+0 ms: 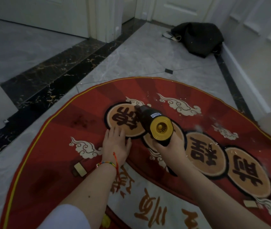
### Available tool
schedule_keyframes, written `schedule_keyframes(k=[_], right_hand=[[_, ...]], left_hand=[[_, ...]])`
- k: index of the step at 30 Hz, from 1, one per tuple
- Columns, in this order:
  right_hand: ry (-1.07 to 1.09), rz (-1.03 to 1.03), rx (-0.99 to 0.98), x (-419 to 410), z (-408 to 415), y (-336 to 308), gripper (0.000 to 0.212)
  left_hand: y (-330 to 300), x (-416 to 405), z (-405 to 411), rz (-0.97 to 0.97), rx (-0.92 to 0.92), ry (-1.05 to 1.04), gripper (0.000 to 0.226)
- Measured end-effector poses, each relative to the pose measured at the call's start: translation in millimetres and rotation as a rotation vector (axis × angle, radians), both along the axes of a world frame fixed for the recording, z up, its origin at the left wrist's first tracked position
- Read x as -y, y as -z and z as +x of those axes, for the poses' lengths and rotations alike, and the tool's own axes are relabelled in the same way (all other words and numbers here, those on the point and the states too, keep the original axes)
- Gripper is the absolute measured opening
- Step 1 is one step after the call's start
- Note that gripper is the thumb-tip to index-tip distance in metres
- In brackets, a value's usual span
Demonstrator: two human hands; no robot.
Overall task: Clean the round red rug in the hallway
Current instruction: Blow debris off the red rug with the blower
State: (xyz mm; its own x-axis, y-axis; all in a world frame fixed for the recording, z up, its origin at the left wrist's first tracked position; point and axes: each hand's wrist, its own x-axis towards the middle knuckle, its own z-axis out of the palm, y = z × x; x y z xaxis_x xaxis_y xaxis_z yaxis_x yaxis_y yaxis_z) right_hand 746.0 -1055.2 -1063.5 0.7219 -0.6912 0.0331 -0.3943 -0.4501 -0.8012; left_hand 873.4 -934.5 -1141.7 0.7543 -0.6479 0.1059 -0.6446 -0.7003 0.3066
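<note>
Grey floor beyond rug edge | right hand grips blower

Rug: large dark Chinese characters on the tan round medallions, seen upside down, not legible with confidence. Orange characters on its white centre panel, cropped. Blower: small blue-and-white sticker, print too small to read.

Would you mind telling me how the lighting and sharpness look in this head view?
Head view: dim, bluish light; wide-angle bending of the rug rim and floor lines; soft blur toward the right edge; the blower and left hand stay fairly sharp.
</note>
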Motion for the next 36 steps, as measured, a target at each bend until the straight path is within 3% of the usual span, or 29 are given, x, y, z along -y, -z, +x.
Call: schedule_keyframes(k=[5, 10, 13, 20, 26, 29, 33, 36], right_hand=[[-0.003, 0.011, -0.018, 12.3, 24.8, -4.8, 0.036], [0.007, 0.034, 0.012, 23.3, 50.9, -5.4, 0.048], [0.032, 0.03, 0.006, 23.6, 45.6, -1.2, 0.043], [0.056, -0.018, 0.032, 20.4, 27.5, -1.8, 0.04], [0.075, 0.043, 0.035, 29.9, 42.7, -12.1, 0.054], [0.093, 0.044, 0.019, 26.0, 27.4, -9.8, 0.044], [0.098, 0.023, 0.018, 29.7, 18.7, -11.7, 0.045], [0.139, -0.002, 0.044, 31.5, 13.3, -10.3, 0.033]], left_hand=[[5.0, 15.0, -2.8, -0.059, 0.006, 0.236, 0.064], [6.5, 13.6, 0.0, -0.05, -0.006, 0.202, 0.076], [5.3, 13.3, -1.3, -0.033, -0.009, 0.203, 0.077], [7.3, 13.5, -1.3, -0.03, 0.001, 0.207, 0.073], [7.0, 13.4, 0.0, -0.04, 0.011, 0.209, 0.07], [1.4, 14.9, -0.4, -0.036, 0.024, 0.202, 0.065], [-4.9, 30.5, 0.5, 0.041, 0.191, 0.209, 0.046], [-8.9, 44.8, -4.5, 0.105, 0.208, 0.107, 0.031]])
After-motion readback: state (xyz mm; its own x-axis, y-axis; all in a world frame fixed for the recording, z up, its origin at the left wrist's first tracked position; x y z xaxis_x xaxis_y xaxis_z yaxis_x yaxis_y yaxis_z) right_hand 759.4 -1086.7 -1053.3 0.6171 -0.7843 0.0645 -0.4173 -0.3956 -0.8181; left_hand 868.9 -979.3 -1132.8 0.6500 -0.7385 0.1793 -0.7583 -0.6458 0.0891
